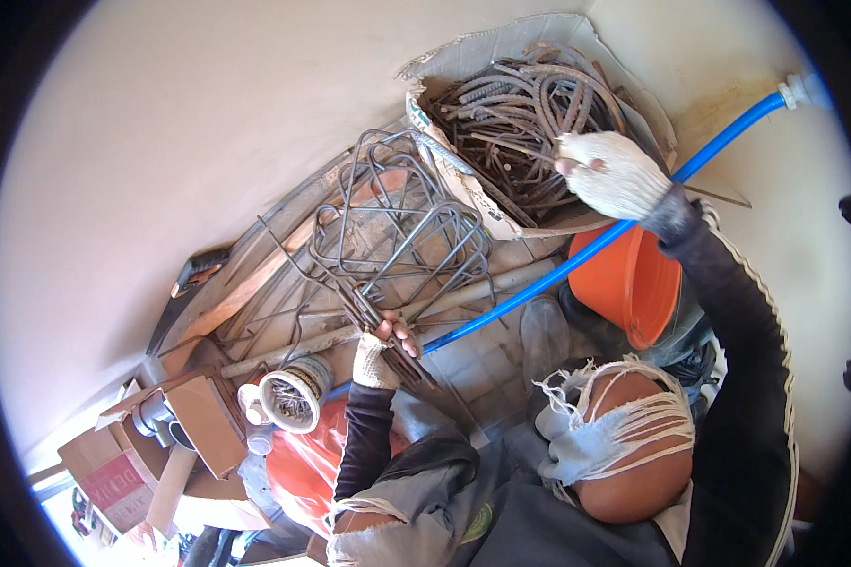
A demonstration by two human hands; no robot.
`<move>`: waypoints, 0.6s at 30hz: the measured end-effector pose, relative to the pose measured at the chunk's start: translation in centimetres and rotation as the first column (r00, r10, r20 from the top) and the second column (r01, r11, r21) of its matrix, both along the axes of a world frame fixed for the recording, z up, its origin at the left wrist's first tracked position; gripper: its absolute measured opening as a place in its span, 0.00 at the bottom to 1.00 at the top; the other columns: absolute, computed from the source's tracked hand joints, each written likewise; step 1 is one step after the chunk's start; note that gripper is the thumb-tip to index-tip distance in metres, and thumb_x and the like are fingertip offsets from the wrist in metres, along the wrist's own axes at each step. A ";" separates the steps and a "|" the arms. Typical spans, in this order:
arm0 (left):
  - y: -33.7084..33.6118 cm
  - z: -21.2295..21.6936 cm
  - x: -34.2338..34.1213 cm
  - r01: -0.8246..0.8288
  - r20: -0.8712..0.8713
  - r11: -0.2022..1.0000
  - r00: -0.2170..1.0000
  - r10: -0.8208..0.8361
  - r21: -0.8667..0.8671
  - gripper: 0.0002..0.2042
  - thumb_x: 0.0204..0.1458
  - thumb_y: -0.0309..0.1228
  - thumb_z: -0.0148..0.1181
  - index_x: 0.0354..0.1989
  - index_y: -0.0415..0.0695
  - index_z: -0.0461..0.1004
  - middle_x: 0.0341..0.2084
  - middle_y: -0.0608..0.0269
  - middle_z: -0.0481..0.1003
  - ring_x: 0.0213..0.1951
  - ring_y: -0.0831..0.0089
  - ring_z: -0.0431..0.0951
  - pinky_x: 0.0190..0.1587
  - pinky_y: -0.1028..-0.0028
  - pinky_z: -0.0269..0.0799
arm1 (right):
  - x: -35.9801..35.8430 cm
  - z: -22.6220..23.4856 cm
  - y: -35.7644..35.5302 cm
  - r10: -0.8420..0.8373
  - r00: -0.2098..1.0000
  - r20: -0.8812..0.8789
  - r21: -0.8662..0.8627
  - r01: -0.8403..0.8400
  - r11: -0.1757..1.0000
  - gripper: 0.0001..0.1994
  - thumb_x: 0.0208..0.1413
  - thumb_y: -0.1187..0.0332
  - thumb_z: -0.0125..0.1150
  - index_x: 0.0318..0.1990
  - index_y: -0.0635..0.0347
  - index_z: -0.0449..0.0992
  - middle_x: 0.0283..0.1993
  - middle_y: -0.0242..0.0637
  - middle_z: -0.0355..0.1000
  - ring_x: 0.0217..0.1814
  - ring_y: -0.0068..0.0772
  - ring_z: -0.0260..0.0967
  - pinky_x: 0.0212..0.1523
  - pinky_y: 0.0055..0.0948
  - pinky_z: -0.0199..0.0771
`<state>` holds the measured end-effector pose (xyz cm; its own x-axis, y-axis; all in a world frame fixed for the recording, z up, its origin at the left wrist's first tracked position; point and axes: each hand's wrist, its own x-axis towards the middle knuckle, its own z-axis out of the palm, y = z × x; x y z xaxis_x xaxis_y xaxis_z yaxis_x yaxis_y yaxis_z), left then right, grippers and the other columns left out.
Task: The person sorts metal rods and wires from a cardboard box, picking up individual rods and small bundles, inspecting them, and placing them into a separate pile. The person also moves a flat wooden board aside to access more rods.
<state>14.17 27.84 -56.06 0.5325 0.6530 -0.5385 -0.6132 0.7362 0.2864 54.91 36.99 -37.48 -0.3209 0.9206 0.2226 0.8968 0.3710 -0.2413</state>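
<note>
My left hand [386,352], in a fingerless white glove, is closed round a bundle of short, dark metal rods [357,307]. My right hand [616,177], in a white knit glove, reaches over a torn cardboard box [459,194] heaped with rusty bent rebar pieces [529,94]. Its fingers are curled at a thin metal rod [511,145] that seems to pass through the grip; the glove hides most of the hold. Between the box and my left hand lies a tangle of bent wire stirrups [397,217].
A blue hose [558,274] crosses beneath my right wrist, beside an orange bucket [624,288]. At left stand a tub of small metal pieces [295,399] and an opened carton [203,425]. A black-handled tool [201,267] leans at the wall. My torn-trousered knees are below.
</note>
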 end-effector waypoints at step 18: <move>1.7 3.6 2.3 -0.197 0.132 0.979 0.970 0.202 -0.053 0.18 0.60 0.53 0.57 0.41 0.50 0.74 0.28 0.71 0.71 0.32 0.72 0.73 0.40 0.61 0.71 | -7.0 -2.6 -7.3 0.022 0.850 -0.527 -0.344 -0.237 0.909 0.05 0.60 0.68 0.55 0.38 0.59 0.73 0.27 0.42 0.68 0.25 0.48 0.70 0.28 0.40 0.71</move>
<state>16.46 29.59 -52.45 0.4635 0.7336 -0.4971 -0.7801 0.6038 0.1637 47.90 29.70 -40.09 -0.3857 0.9223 0.0253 0.5602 0.2559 -0.7878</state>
